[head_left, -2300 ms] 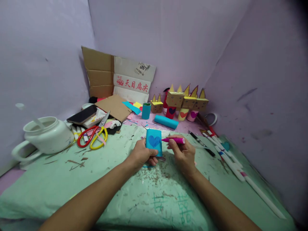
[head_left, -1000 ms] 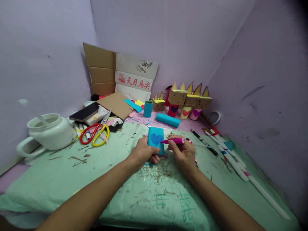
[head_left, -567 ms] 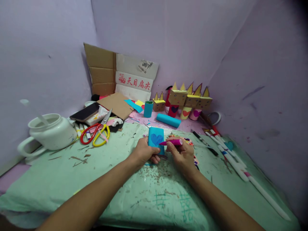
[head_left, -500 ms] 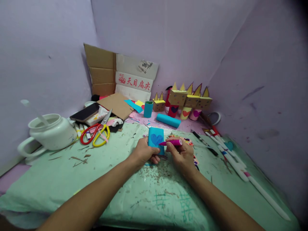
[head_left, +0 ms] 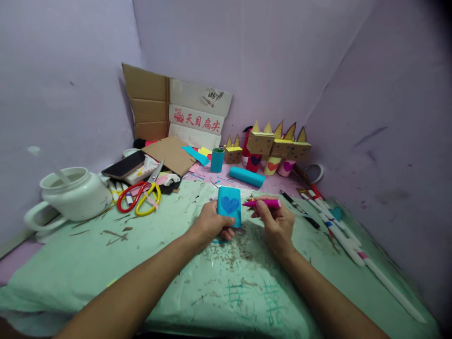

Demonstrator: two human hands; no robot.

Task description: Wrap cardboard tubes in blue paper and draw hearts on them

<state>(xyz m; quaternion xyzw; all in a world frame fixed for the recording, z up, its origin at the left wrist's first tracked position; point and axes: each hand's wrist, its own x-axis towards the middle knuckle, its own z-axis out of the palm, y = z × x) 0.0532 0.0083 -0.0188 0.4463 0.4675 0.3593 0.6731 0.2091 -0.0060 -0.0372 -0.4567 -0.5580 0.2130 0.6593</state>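
Observation:
My left hand (head_left: 212, 220) grips a small blue paper-covered tube (head_left: 229, 190), its thumb across the lower front. A darker blue heart (head_left: 230, 205) shows on the face turned towards me. My right hand (head_left: 278, 226) holds a magenta marker (head_left: 268, 203) level between thumb and fingers. The marker's tip points left and stands a short gap off the tube's right edge. Beyond my hands, a blue roll (head_left: 247, 177) lies on its side and a blue tube (head_left: 217, 161) stands upright.
Red-and-yellow-handled scissors (head_left: 141, 193), a phone (head_left: 123, 165) and a white pot (head_left: 76, 200) occupy the left. Cardboard animal figures (head_left: 261, 143) stand at the back. White markers (head_left: 341, 230) and a black pen (head_left: 300, 209) lie to the right on the green cover (head_left: 158, 278).
My right hand has drawn the magenta marker to the right, so its tip has come off the heart. My left hand and the blue tube have stayed nearly in place.

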